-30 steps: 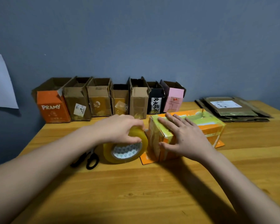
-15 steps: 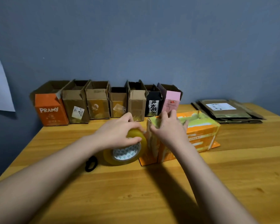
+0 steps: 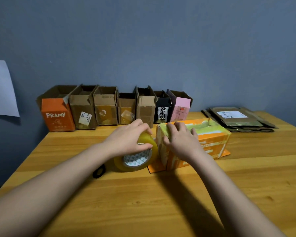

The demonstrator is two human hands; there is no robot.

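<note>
This is a single view, from a camera worn on the person's head. It looks forward and down over the wooden table [image 3: 161,202] toward the blue-grey wall [image 3: 161,48]. The tape roll [image 3: 135,161] and the orange carton [image 3: 212,142], under the left hand [image 3: 126,139] and the right hand [image 3: 183,144], sit at the centre, near the lens. The row of open cartons [image 3: 109,108] stands farther off. The wide lens seems to bend the edges.

Seven open boxes [image 3: 106,106] in a row. One orange box [image 3: 212,142]. One roll of tape [image 3: 137,159]. One pile of flat cardboard [image 3: 237,119]. One paper [image 3: 2,89]. Two hands: left hand [image 3: 126,139], right hand [image 3: 182,143].
</note>
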